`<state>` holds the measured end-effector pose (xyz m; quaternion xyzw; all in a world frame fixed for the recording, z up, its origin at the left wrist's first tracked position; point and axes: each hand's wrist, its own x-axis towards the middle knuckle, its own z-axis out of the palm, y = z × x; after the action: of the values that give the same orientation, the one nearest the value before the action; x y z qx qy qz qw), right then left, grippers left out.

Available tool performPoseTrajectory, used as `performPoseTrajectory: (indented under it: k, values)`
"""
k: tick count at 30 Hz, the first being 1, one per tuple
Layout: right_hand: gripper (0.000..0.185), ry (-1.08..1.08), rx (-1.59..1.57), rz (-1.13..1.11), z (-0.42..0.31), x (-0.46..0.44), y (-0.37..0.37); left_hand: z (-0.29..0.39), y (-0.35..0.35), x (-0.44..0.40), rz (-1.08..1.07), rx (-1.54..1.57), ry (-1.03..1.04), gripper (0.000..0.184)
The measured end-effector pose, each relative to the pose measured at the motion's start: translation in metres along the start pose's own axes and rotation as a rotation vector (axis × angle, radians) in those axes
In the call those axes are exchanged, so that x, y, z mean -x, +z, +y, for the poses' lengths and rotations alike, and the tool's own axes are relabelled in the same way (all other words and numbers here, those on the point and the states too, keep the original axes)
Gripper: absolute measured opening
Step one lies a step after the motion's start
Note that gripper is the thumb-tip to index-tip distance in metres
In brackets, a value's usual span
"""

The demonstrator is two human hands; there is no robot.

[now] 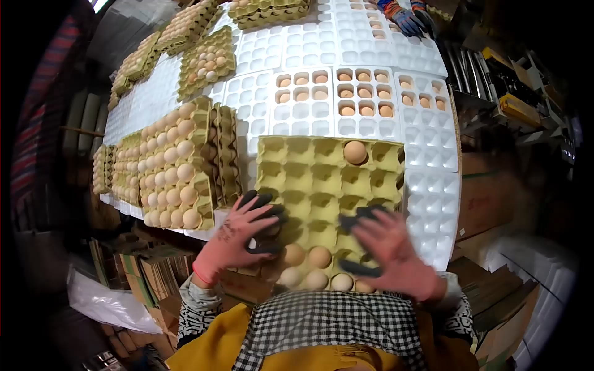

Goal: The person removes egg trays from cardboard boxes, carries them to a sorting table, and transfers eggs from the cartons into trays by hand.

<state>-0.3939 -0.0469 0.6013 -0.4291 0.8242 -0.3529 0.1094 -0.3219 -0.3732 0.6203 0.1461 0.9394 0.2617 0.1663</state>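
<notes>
1. Stacked pulp trays (pixel 204 148), filled with eggs: left of my left hand. No label legible.
2. Left hand (pixel 238 232), gloved: fingers parted, over the left edge of the tray in front of me; nothing visibly gripped, palm hidden. Dark marking on the back of the glove, unreadable.
3. Near eggs (pixel 320 256), pale to tan: at the tray end closest to my body, between my two thumbs.
4. Pulp tray (pixel 322 200), yellow-green: between and beyond my hands, mostly bare cups; long axis appears to run away from me.
5. Lone egg (pixel 355 152), tan: in the tray's far row, ahead of both hands; the right is nearer.
6. Right hand (pixel 390 244), gloved, blurred: fingers and thumb spread wide above the tray's right side; nothing visibly held.
7. White moulded tray (pixel 431 204): just right of the pulp tray; no writing seen.
8. Carton (pixel 489 191): far right; faint reddish print, illegible.
</notes>
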Motion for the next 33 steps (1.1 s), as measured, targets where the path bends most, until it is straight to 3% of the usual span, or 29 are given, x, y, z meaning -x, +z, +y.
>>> performPoseTrajectory:
  k: [3,4,7,9,11,13,14,15,17,19,21,22,23,24,25,26,27,29,30,31,33]
  values:
    - [0.043,-0.118,0.426,-0.095,-0.035,-0.007,0.050,0.023,0.010,0.008,0.000,-0.230,0.107,0.060]
    - [0.034,-0.119,0.418,-0.073,-0.040,-0.007,0.058,0.026,0.017,0.011,0.026,-0.258,0.117,0.061]
    - [0.034,-0.097,0.241,-0.096,-0.036,-0.004,0.062,0.030,0.025,0.023,0.025,-0.245,0.062,0.059]
    - [0.043,0.019,-0.084,0.027,-0.025,0.007,0.050,0.022,0.034,0.028,0.080,-0.178,0.067,0.058]
    - [0.049,0.327,-1.129,0.268,-0.037,0.013,0.030,0.020,0.045,0.025,0.141,-0.180,0.125,0.061]
    - [0.055,0.277,-1.102,0.222,-0.035,0.011,0.008,0.014,0.051,0.025,0.187,-0.159,0.181,0.061]
    - [0.057,0.188,-0.605,0.058,-0.046,0.008,-0.002,0.014,0.049,0.029,0.262,-0.100,0.179,0.060]
    - [0.058,0.060,-0.356,0.000,-0.059,0.003,0.005,0.012,0.046,0.035,0.331,-0.041,0.179,0.059]
    - [0.048,0.084,0.302,-0.256,-0.095,-0.002,0.026,-0.006,0.050,0.055,0.576,0.476,0.081,0.060]
    - [0.034,-0.094,0.530,-0.371,-0.084,0.004,0.064,-0.025,0.049,0.063,0.726,1.329,0.013,0.054]
    - [0.042,-0.042,0.510,-0.553,-0.085,0.001,0.064,-0.025,0.039,0.064,0.792,1.422,-0.035,0.045]
    - [0.044,0.033,0.280,-0.438,-0.084,0.001,0.058,-0.040,0.038,0.065,0.726,1.338,-0.137,0.037]
    - [0.048,0.114,0.053,-0.316,-0.078,0.005,0.049,-0.049,0.038,0.059,0.591,1.177,-0.405,0.044]
    - [0.051,0.195,-0.163,-0.183,-0.067,0.010,0.037,-0.035,0.028,0.049,0.541,0.748,-0.364,0.049]
    - [0.063,0.226,-0.635,-0.011,-0.053,0.018,0.022,-0.014,0.021,0.039,0.477,0.332,-0.308,0.055]
    - [0.064,0.410,-0.888,0.092,-0.058,0.018,0.002,-0.005,0.025,0.028,0.433,0.030,-0.323,0.065]
    - [0.066,0.587,-1.141,0.206,-0.064,0.018,-0.016,-0.004,0.029,0.019,0.337,-0.102,-0.320,0.064]
    - [0.067,0.307,-0.816,0.124,-0.031,0.044,-0.019,-0.009,0.031,0.011,0.215,-0.165,-0.253,0.064]
    - [0.067,0.209,-0.547,-0.082,-0.037,0.031,-0.029,-0.013,0.029,0.011,0.202,-0.178,-0.209,0.060]
    - [0.051,0.323,-0.101,-0.291,-0.060,0.021,-0.031,-0.012,0.027,0.011,0.187,-0.217,-0.189,0.059]
    - [0.032,0.114,0.419,-0.347,-0.063,0.034,0.007,-0.007,0.023,0.010,0.185,-0.302,-0.144,0.057]
